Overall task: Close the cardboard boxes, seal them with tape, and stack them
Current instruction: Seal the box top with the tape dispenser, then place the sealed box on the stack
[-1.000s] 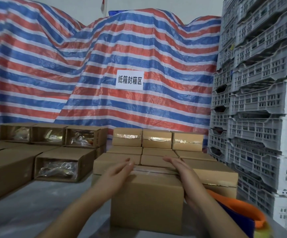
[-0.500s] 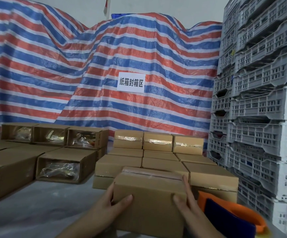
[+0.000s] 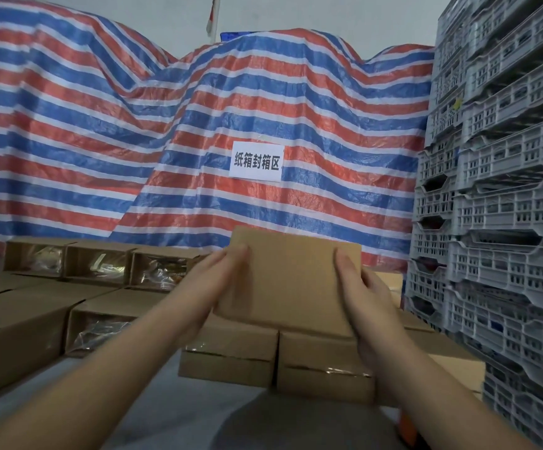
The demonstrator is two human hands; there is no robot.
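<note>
I have the closed cardboard box (image 3: 291, 280) up in the air between my two hands, its long axis running left to right across me, my left hand (image 3: 211, 287) flat against its left end with fingers straight and my right hand (image 3: 359, 297) wrapped on its right end, thumb on the near face. It hangs over the near edge of the stack of sealed boxes (image 3: 325, 365), which lies straight ahead of me and just below it. Both hands are about equally near, so I judge setting it down squarely takes both together.
</note>
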